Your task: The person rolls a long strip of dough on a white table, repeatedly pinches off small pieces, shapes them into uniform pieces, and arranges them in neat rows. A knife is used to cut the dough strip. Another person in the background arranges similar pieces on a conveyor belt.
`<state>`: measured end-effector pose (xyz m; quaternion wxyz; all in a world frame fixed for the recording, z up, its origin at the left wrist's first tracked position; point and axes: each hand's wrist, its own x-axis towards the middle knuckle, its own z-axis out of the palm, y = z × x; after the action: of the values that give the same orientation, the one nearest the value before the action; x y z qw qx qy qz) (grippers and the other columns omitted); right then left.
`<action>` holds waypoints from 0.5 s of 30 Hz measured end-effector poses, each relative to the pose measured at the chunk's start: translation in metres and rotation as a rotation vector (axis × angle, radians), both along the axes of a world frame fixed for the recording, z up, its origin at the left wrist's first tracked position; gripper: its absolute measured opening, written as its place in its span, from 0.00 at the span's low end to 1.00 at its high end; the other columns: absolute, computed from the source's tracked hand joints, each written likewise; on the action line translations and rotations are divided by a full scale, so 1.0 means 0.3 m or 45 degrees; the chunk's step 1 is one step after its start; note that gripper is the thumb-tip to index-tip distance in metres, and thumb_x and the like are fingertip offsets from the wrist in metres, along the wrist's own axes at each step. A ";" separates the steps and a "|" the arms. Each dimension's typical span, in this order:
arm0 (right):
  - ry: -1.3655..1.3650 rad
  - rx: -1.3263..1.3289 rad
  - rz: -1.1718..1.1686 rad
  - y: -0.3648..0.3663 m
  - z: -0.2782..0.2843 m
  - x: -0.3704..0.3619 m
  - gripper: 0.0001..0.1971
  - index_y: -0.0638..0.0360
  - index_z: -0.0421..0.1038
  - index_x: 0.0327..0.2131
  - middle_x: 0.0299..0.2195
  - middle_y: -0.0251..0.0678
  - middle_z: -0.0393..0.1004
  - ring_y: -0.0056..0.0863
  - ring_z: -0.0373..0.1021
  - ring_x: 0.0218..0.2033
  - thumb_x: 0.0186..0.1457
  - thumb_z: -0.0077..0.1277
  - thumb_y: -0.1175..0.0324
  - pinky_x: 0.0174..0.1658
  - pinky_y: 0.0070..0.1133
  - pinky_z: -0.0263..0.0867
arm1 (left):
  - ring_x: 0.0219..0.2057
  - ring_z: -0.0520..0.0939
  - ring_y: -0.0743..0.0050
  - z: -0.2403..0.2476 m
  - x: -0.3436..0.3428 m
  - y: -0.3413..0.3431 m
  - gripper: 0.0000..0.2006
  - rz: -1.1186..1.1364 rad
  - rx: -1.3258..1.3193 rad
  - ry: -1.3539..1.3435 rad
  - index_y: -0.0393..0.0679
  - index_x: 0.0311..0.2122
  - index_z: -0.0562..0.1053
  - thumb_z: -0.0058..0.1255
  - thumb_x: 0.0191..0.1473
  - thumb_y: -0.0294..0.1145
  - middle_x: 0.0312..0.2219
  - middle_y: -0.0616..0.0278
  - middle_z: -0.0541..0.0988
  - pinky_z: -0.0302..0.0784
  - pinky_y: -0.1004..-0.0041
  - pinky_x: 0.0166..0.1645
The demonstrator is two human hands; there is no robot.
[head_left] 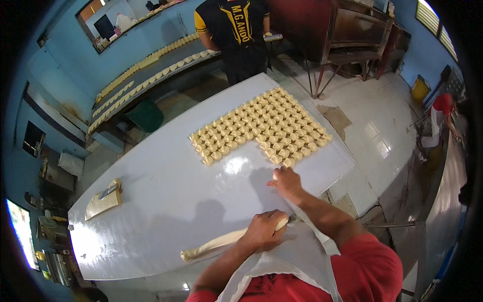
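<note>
My left hand is wrapped round a long pale rope of dough at the table's near edge. The rope's cut end shows at the thumb side, and its tail stretches to the left. Farther up and to the right, my right hand is closed over the table with a small dough piece partly showing at its fingers. Just beyond it lie many small dough pieces in close rows, with a notch in the block's near side.
On the white table, a dough slab with a metal scraper lies far left. A person in a black and yellow shirt stands behind the table, beside a bench with dough rows. Another person in red is far right.
</note>
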<state>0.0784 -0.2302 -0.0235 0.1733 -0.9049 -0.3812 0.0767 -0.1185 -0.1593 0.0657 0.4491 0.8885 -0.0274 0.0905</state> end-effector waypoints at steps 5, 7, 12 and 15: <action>-0.190 -0.061 0.109 -0.069 -0.065 0.061 0.17 0.49 0.74 0.48 0.44 0.34 0.76 0.35 0.71 0.49 0.57 0.58 0.57 0.50 0.36 0.69 | 0.29 0.85 0.47 -0.080 0.019 0.106 0.07 0.690 -0.323 0.290 0.40 0.37 0.75 0.56 0.58 0.31 0.27 0.46 0.81 0.78 0.62 0.35; -0.310 -0.136 0.154 -0.067 -0.111 0.113 0.16 0.47 0.74 0.49 0.45 0.36 0.76 0.34 0.70 0.48 0.57 0.57 0.59 0.49 0.35 0.68 | 0.27 0.84 0.48 -0.066 0.034 0.103 0.08 0.614 -0.288 0.286 0.38 0.36 0.75 0.57 0.58 0.33 0.23 0.46 0.79 0.78 0.62 0.34; -0.412 0.045 0.198 -0.053 -0.108 0.127 0.17 0.49 0.76 0.49 0.43 0.38 0.76 0.37 0.71 0.49 0.57 0.58 0.57 0.51 0.34 0.68 | 0.37 0.84 0.48 -0.149 0.029 0.097 0.21 0.546 -0.242 0.287 0.37 0.52 0.70 0.59 0.57 0.34 0.36 0.42 0.80 0.79 0.64 0.41; 0.251 0.323 0.294 -0.019 0.023 0.021 0.17 0.53 0.76 0.49 0.41 0.39 0.77 0.36 0.73 0.43 0.59 0.58 0.56 0.48 0.31 0.70 | 0.47 0.82 0.48 -0.186 0.030 0.083 0.37 0.689 -0.077 0.114 0.38 0.64 0.58 0.63 0.54 0.35 0.50 0.41 0.76 0.78 0.63 0.48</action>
<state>0.0846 -0.2359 -0.0167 0.3125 -0.8141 -0.4702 0.1357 -0.1095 -0.1344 0.0099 0.4357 0.8528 0.2334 0.1687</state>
